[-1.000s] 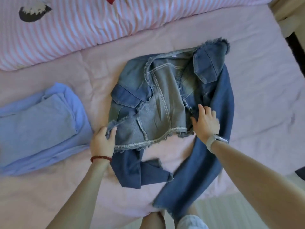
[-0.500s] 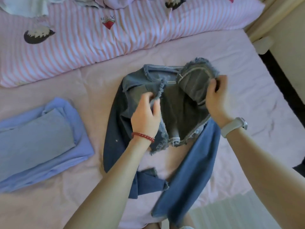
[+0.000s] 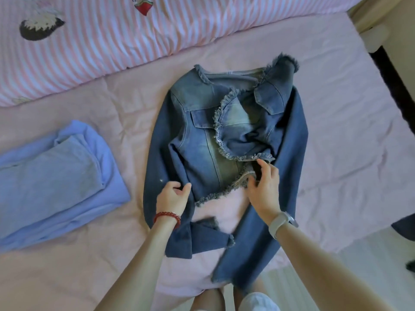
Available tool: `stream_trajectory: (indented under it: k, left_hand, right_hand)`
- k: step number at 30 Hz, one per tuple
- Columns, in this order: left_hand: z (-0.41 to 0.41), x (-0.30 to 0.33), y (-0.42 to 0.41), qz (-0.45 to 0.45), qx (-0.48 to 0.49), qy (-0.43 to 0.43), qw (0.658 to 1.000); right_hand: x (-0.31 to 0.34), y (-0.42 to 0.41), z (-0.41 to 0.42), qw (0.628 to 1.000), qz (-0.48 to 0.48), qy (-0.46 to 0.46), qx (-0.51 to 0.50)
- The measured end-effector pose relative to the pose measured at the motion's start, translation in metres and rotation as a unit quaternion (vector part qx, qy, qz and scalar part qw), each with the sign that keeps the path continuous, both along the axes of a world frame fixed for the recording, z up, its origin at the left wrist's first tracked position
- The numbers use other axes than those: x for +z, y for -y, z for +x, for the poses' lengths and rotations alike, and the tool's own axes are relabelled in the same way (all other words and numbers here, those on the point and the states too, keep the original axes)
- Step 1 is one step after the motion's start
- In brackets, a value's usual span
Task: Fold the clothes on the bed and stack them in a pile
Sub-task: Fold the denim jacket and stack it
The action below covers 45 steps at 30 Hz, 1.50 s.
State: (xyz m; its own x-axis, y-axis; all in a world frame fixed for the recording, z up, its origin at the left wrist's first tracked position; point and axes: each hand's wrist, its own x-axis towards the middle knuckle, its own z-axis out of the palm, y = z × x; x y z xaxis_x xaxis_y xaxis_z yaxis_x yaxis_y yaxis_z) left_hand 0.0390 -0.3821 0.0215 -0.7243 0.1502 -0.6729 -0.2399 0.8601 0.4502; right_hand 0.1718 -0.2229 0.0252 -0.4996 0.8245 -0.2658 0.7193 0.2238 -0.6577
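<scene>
A blue denim jacket (image 3: 202, 135) with frayed edges lies front up in the middle of the pink bed sheet (image 3: 336, 131). Its sleeves run down both sides, and the right one hangs over the bed's near edge. My left hand (image 3: 173, 197) is at the jacket's lower left, fingers and thumb curled on the denim beside the hem. My right hand (image 3: 263, 187) grips the frayed hem of the right front panel, which is bunched and turned partly back. A folded light-blue garment (image 3: 56, 176) lies flat at the left.
A pink-and-white striped duvet (image 3: 112, 41) with printed figures covers the far side of the bed. The bed's near edge runs along the bottom, with pale floor (image 3: 359, 265) at the lower right. A dark object (image 3: 404, 225) sits at the right edge.
Both hands had lifted the jacket's front panels up off the bed. They have come down toward me, and the jacket now lies spread flat, front up.
</scene>
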Motion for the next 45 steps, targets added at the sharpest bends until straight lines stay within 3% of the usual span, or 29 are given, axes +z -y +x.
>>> stream_trajectory:
  k: [4, 9, 12, 16, 19, 21, 23, 26, 28, 30, 32, 34, 37, 41, 45]
  left_hand:
    - [0.021, -0.013, -0.013, -0.035, -0.017, 0.019, 0.999]
    - [0.02, -0.01, -0.022, 0.026, 0.073, -0.121, 0.99]
    - [0.015, -0.001, -0.016, 0.078, 0.112, -0.197, 0.971]
    - [0.0, 0.016, 0.004, 0.099, 0.165, -0.292, 0.937]
    - [-0.012, 0.02, 0.022, 0.07, 0.142, -0.307, 0.938]
    - [-0.016, 0.021, 0.026, 0.015, 0.106, -0.295, 0.95]
    - [-0.011, 0.023, 0.021, -0.019, 0.01, -0.32, 0.947]
    - [0.016, 0.023, 0.007, 0.019, -0.216, -0.368, 0.904]
    - [0.039, 0.02, -0.002, 0.06, -0.326, -0.347, 0.877]
    - [0.056, 0.017, -0.012, 0.077, -0.37, -0.305, 0.874]
    - [0.063, 0.014, -0.023, 0.074, -0.366, -0.248, 0.894]
    - [0.065, 0.01, -0.036, 0.073, -0.346, -0.201, 0.913]
    - [0.06, 0.008, -0.053, 0.084, -0.335, -0.166, 0.924]
    - [0.058, 0.026, -0.098, 0.121, -0.342, -0.179, 0.915]
    - [0.067, 0.052, -0.166, 0.157, -0.374, -0.213, 0.889]
  right_hand:
    - [-0.003, -0.019, -0.003, 0.994, 0.017, -0.006, -0.111]
    - [-0.003, -0.05, -0.013, 0.988, 0.026, 0.15, -0.006]
    - [0.009, -0.056, -0.013, 0.979, 0.059, 0.193, 0.016]
    - [0.032, -0.058, 0.005, 0.981, 0.151, 0.116, 0.027]
    - [0.036, -0.053, 0.021, 0.968, 0.191, 0.075, 0.143]
    - [0.028, -0.048, 0.03, 0.959, 0.132, 0.125, 0.217]
    - [0.016, -0.041, 0.036, 0.952, 0.063, 0.175, 0.243]
    - [0.002, -0.032, 0.045, 0.941, 0.032, 0.207, 0.267]
    - [-0.003, -0.027, 0.055, 0.965, 0.053, 0.178, 0.185]
    - [-0.007, -0.022, 0.066, 0.991, 0.028, 0.129, -0.009]
    - [-0.018, -0.022, 0.079, 0.973, -0.053, 0.156, -0.161]
    - [-0.031, -0.024, 0.089, 0.941, -0.163, 0.198, -0.222]
    - [-0.036, -0.031, 0.095, 0.931, -0.231, 0.128, -0.251]
    - [0.004, -0.082, 0.115, 0.976, -0.122, 0.054, -0.169]
    - [0.062, -0.194, 0.147, 0.992, -0.012, 0.088, -0.088]
